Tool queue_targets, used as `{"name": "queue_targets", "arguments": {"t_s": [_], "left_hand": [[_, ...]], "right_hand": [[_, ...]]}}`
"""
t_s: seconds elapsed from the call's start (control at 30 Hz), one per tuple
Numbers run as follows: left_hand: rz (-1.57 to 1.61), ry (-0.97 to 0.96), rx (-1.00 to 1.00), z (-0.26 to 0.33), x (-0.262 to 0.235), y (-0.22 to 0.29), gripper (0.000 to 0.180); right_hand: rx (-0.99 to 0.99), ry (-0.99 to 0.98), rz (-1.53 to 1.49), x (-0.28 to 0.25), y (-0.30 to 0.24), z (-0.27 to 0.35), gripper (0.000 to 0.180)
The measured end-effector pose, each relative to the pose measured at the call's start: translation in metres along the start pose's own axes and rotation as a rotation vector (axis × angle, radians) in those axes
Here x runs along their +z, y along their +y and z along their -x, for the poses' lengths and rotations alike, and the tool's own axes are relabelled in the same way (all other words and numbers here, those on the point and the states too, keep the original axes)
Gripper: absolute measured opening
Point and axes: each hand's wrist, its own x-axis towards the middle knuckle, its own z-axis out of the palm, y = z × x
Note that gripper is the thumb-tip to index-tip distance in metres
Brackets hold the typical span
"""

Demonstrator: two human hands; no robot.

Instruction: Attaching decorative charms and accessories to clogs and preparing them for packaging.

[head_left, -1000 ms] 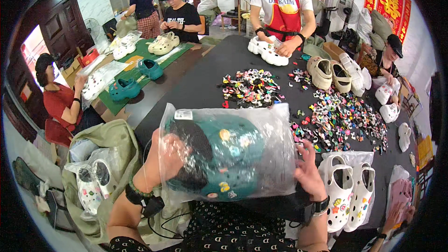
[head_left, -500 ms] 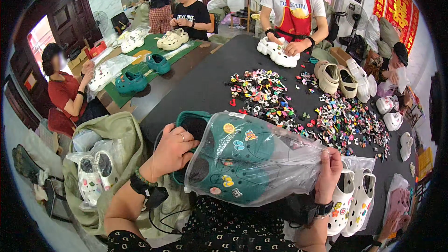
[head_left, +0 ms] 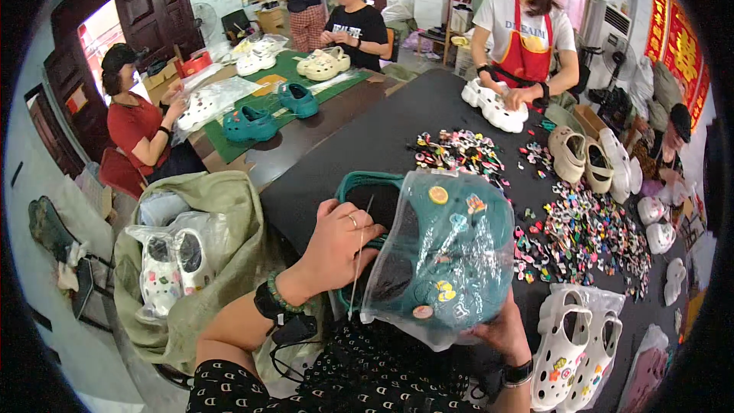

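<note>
Left hand (head_left: 342, 248) grips the green clogs (head_left: 428, 275) by their heel ends, pair midair between both hands, toes inside the clear bag (head_left: 440, 343), heels poking out. Right hand (head_left: 502, 329) sits under the toe end, fingers mostly hidden, can't tell if they pinch the bag. Best practice: heels paired and level, bag mouth wide, no snagging on the charms (head_left: 446, 291).

From here I count two teal clogs (head_left: 474, 252) in one clear bag (head_left: 437, 336) at mid-frame, plus a second teal pair (head_left: 250, 125) at upper left. One olive sack (head_left: 243, 203) at lower left shows two bagged white clogs (head_left: 162, 281); at lower right there are two charm-studded clogs (head_left: 560, 356), and right of centre, two beige clogs (head_left: 567, 155).
</note>
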Motion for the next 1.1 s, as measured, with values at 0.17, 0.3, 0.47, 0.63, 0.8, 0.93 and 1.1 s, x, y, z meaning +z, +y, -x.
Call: {"name": "queue_targets", "arguments": {"t_s": [0.17,0.3,0.47,0.63,0.8,0.93,1.1], "left_hand": [[-0.134,-0.088,0.069,0.014,-0.002,-0.006,0.034],[-0.144,-0.101,0.002,0.018,-0.018,-0.025,0.034],[-0.34,0.028,-0.139,0.032,-0.044,-0.047,0.03],[-0.244,0.05,-0.215,0.041,-0.026,-0.045,0.029],[-0.098,-0.112,-0.234,0.026,0.024,-0.012,0.028],[-0.076,-0.226,-0.199,0.01,0.061,0.014,0.026],[-0.037,-0.357,-0.217,0.007,0.091,0.028,0.031]], "right_hand": [[0.036,0.09,0.647,-0.019,-0.012,-0.003,0.047],[-0.083,0.546,0.842,-0.069,0.005,0.015,0.03],[-0.143,1.056,0.69,-0.143,0.043,0.055,0.05],[-0.045,1.222,0.293,-0.115,0.019,0.035,0.047],[-0.046,1.254,0.137,-0.089,-0.012,0.016,0.051],[-0.108,1.244,-0.038,-0.071,-0.022,-0.001,0.064],[-0.057,1.075,0.015,-0.08,-0.005,0.012,0.062]]}}
